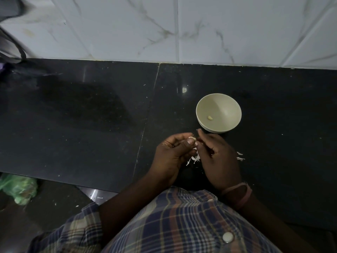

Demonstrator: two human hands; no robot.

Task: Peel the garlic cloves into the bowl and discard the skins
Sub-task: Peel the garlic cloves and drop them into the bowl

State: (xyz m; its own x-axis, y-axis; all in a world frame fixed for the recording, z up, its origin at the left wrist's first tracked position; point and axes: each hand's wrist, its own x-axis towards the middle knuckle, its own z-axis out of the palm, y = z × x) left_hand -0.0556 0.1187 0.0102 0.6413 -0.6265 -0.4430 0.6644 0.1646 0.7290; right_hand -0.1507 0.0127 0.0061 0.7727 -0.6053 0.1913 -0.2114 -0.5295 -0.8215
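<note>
Judging by the bowl [218, 99], you're still early on: only 1 peeled clove [210, 117] sits in it, low on the near-left side of the inside. The bowl stands on the dark worktop [91, 115] right of centre in the frame, just above your hands.

You've got clove number 2 [192, 138] on the go. Your left hand [173, 154] has its fingers curled round it, thumb pressing on top, and your right hand [217, 157] pinches at its tip, fingers closed tight on what looks like skin. I can't tell how much skin is left on it, it's tiny and mostly hidden.

No skins are discarded yet as far as I can see. A little heap of white peel scraps [194, 159] lies on the worktop directly under your hands, with a couple more bits [240, 156] just right of your right hand. More flecks are down on the floor, lower left of the frame, near a green plastic bag [19, 189].

I can't see any unpeeled cloves waiting, so no idea how many remain. So: finish this one, drop it in, then clear the skins.
</note>
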